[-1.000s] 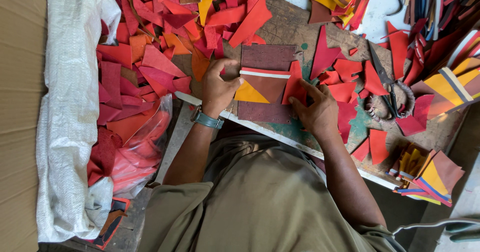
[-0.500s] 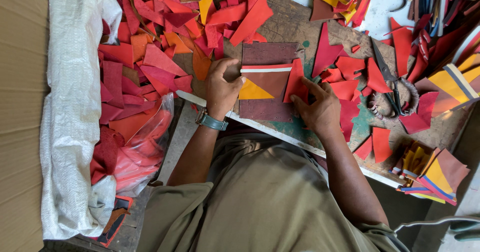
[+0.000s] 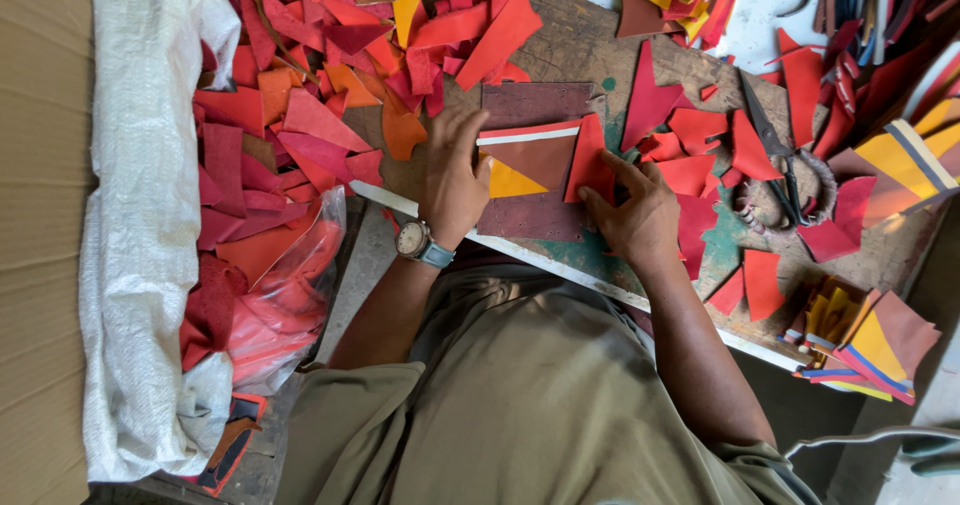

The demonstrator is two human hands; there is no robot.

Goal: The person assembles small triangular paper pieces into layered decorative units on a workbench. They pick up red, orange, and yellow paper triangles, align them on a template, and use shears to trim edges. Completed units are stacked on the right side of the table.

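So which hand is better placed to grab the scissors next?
Probably the right hand: it rests nearer the scissors, while the left hand presses the patchwork panel.

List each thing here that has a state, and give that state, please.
Left hand: flat on the panel, holding nothing.
Right hand: fingertips on the red piece.
Red piece: lying flat at the panel's right edge.
Panel: flat on the bench.
Scissors: lying unused, blades closed.
Sack: open, scraps spilling.

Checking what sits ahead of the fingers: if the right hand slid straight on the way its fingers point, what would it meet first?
The right hand points up-left; its fingers already touch the red triangular piece, so that comes first, then probably the maroon panel beyond.
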